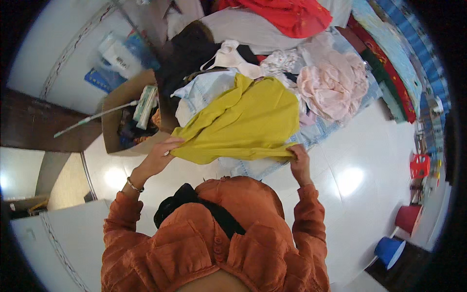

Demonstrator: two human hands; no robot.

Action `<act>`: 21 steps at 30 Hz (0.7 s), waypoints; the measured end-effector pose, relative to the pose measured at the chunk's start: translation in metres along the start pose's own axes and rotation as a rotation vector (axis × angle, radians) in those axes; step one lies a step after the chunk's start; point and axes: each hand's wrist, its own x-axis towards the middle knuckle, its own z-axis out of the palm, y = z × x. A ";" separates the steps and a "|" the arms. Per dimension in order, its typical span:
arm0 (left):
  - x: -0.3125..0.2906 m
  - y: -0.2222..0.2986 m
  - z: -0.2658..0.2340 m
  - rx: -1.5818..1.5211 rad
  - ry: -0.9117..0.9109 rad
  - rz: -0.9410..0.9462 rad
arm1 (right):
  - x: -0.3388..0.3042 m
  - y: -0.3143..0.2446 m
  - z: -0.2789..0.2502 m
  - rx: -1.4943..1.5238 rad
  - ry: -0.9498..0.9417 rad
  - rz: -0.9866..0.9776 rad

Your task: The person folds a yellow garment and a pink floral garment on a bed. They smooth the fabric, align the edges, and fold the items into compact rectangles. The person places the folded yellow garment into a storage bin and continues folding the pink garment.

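Note:
A mustard-yellow long-sleeved top [243, 121] lies spread over a heap of clothes in front of me, its near edge stretched between my hands. My left hand [164, 152], with a bracelet at the wrist, pinches the left corner of that edge. At the other end, my right hand [299, 159] has its fingers closed on the right corner. Behind the top are a white bra [230, 57] and a crumpled pale pink garment [333, 87]. Pale blue patterned cloth [204, 92] shows beneath it.
An open cardboard box [111, 124] with mixed items and a thin stick stands at the left. Red cloth [292, 19] lies at the far side. Folded bedding [389, 73] is at the far right. Blue [389, 250] and red [407, 218] tubs sit at the right.

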 end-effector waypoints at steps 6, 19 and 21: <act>-0.071 -0.027 -0.001 0.071 0.066 -0.208 | -0.012 0.002 0.054 0.132 -0.283 0.171; -0.170 -0.045 0.019 0.006 0.259 -0.443 | 0.047 0.070 0.035 -0.309 -0.562 -0.104; -0.174 -0.044 0.026 -0.060 0.293 -0.491 | 0.081 0.076 0.040 -0.261 -0.393 -0.149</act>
